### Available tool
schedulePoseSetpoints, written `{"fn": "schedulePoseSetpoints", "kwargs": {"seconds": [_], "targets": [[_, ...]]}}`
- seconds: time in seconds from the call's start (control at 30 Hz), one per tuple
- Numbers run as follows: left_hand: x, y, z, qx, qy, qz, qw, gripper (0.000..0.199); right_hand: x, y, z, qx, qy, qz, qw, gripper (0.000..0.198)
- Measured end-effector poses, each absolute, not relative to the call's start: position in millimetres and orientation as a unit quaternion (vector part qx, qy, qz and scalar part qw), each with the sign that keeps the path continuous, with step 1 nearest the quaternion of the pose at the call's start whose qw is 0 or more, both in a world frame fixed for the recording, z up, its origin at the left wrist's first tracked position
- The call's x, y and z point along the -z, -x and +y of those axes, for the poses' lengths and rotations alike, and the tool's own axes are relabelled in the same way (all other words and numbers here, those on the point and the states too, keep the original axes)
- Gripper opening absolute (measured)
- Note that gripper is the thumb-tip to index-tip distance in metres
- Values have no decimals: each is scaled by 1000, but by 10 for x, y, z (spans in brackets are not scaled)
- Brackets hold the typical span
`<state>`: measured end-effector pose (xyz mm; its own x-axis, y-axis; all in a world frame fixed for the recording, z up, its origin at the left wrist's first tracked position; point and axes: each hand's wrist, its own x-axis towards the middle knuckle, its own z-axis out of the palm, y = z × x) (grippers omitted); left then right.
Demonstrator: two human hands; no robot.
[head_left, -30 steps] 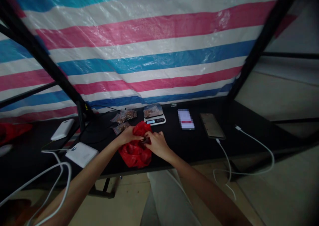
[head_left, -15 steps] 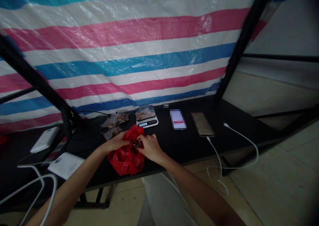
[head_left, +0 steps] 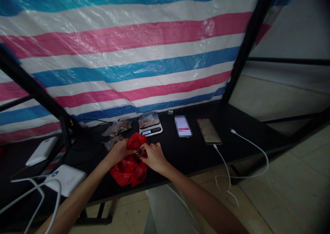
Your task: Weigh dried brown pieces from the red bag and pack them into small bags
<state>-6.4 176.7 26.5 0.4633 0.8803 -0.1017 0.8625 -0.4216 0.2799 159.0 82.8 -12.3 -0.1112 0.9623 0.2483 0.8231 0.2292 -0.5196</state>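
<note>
A crumpled red plastic bag [head_left: 129, 172] lies at the front of the black table, its mouth gathered between my hands. My left hand [head_left: 120, 152] grips the bag's left rim, thumb pointing toward the opening. At the opening's right side, my right hand [head_left: 154, 156] has its thumb and fingers closed around a small dark brown clump [head_left: 140, 153], too blurred to name. Just behind the bag stands a white kitchen scale [head_left: 156, 129] with a lit display. A clear zip bag of brown bits [head_left: 147, 120] rests on its plate. Similar filled zip bags [head_left: 120, 126] lie left of the scale.
Two phones, one lit [head_left: 183, 126] and one dark [head_left: 208, 131], lie to the right on the table [head_left: 177, 158]. White charging cables [head_left: 254, 143] hang over its front edge. White power banks [head_left: 65, 179] sit at left. Behind stretches a striped plastic sheet [head_left: 134, 65] between black posts.
The whole view has shifted slightly. Both hands stay at the bag's mouth, and the right fingers are drawn a little closer together around the brown clump.
</note>
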Motion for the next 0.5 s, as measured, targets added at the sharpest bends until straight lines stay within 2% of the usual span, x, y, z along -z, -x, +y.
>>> {"fn": "schedulePoseSetpoints", "kwargs": {"seconds": [0.33,0.5], "targets": [[-346,-6,1712,-22,-837,513,189,43,169,-1580,844,-136,607,-723,302,35],[-345,20,1760,-6,-845,468,260,36,168,-1581,829,-139,604,-722,308,34]]}}
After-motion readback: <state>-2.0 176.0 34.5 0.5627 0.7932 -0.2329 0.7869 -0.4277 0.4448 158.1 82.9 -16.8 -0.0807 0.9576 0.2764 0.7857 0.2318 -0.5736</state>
